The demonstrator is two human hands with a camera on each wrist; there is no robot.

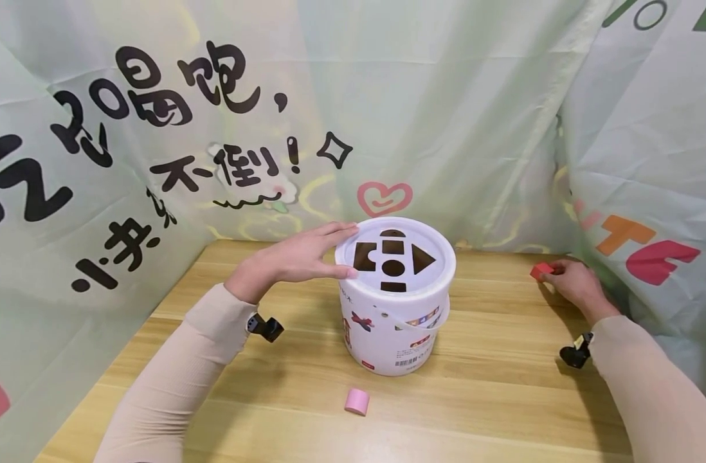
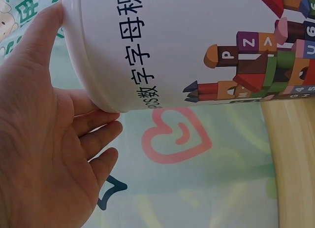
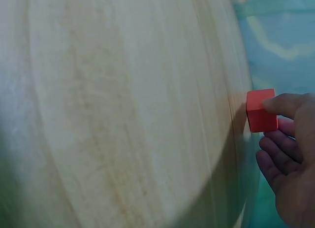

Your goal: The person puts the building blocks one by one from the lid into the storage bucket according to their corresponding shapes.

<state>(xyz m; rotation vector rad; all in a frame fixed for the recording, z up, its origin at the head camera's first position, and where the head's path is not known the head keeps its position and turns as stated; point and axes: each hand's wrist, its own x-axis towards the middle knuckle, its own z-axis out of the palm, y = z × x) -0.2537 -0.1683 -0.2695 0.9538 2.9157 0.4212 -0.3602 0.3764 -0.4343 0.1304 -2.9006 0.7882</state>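
Note:
A white bucket (image 1: 388,334) stands upright on the table, its side printed with colourful block pictures and lettering. Its lid (image 1: 440,257) has several cut-outs, among them a triangle, a circle and rectangles. At the rim's left side rests my left hand (image 1: 301,254), thumb and fingers spread against the edge; the left wrist view shows this hand (image 2: 44,124) touching the rim with its fingers fairly straight. Far to the right, my right hand (image 1: 575,283) pinches a red block (image 1: 541,271) between thumb and fingers. That block (image 3: 262,111) shows flat faces in the right wrist view.
A small pink block (image 1: 357,401) with a rounded side lies in front of the bucket. The wooden table (image 1: 492,386) ends at a printed curtain (image 1: 445,128) hanging behind and at both sides. The bucket's white handle (image 1: 442,318) hangs down its right side.

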